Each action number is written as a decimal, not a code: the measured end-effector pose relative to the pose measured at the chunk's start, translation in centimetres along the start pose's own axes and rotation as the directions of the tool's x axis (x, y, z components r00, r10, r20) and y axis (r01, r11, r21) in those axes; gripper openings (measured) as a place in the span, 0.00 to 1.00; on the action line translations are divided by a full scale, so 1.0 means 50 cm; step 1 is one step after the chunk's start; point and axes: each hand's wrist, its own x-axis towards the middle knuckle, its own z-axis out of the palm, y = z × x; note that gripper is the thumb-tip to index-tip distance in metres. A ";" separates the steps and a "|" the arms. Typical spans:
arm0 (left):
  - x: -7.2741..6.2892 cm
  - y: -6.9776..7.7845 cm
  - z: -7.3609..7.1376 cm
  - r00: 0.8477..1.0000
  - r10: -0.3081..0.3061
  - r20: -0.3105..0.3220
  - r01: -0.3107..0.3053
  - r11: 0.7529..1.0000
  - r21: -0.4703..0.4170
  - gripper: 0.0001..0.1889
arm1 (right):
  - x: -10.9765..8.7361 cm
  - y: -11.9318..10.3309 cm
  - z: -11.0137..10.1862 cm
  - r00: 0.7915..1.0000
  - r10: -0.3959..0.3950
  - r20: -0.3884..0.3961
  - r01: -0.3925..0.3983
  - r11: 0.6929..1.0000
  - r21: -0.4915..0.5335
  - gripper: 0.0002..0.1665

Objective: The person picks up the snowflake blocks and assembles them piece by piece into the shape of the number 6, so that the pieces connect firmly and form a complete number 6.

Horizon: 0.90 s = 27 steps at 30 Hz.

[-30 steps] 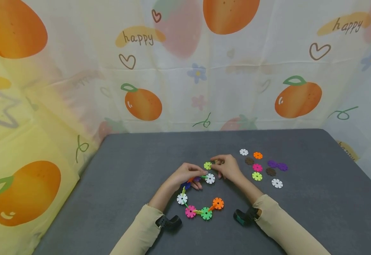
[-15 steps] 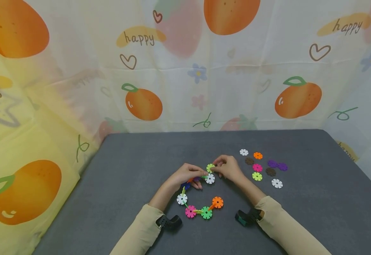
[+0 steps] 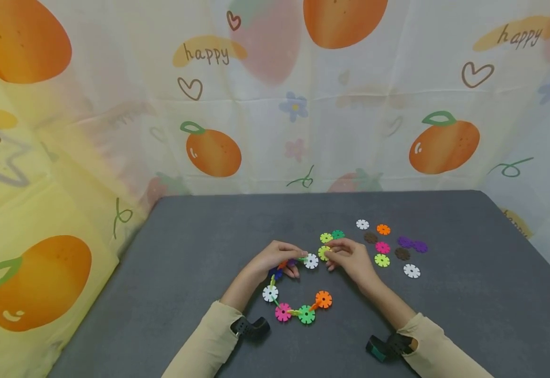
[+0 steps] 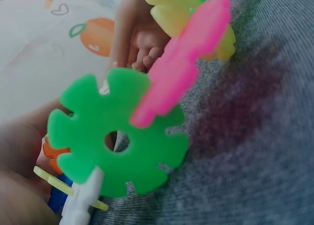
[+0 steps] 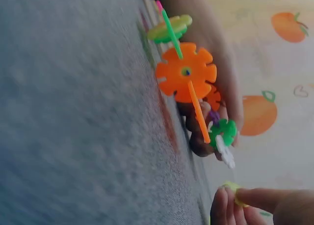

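A curved chain of notched snowflake discs runs across the table, with a white disc (image 3: 310,261) at its far end and an orange disc (image 3: 323,299) at its near end. My left hand (image 3: 275,258) pinches the far part of the chain, at a green disc (image 5: 223,133) beside that white one. Purple, orange and blue discs lie partly hidden under this hand. My right hand (image 3: 352,261) pinches a yellow-green disc (image 3: 323,253) between thumb and fingertips, a short gap to the right of the white disc. Another yellow-green disc (image 3: 326,238) and a green disc (image 3: 338,234) lie just beyond its fingers.
Loose discs lie to the right: a white disc (image 3: 362,224), an orange disc (image 3: 383,229), a pink disc (image 3: 382,247), two joined purple discs (image 3: 412,244) and several more. A fruit-print cloth (image 3: 256,115) hangs behind the grey table (image 3: 199,231).
My right hand has drawn right and slightly nearer, carrying the yellow-green disc away from the white one. Yellow-green and green discs behind it have come into view. My left hand stays put.
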 end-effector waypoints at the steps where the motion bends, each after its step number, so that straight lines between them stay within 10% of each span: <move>1: 0.001 0.000 0.000 1.000 -0.005 -0.003 0.005 1.000 -0.008 0.17 | -0.005 -0.001 0.000 1.000 0.005 -0.001 -0.005 1.000 0.005 0.19; 27: 0.002 0.015 0.010 0.978 -0.178 -0.108 0.157 0.971 -0.178 0.17 | -0.024 0.017 0.007 0.958 -0.248 0.142 0.244 0.969 0.046 0.10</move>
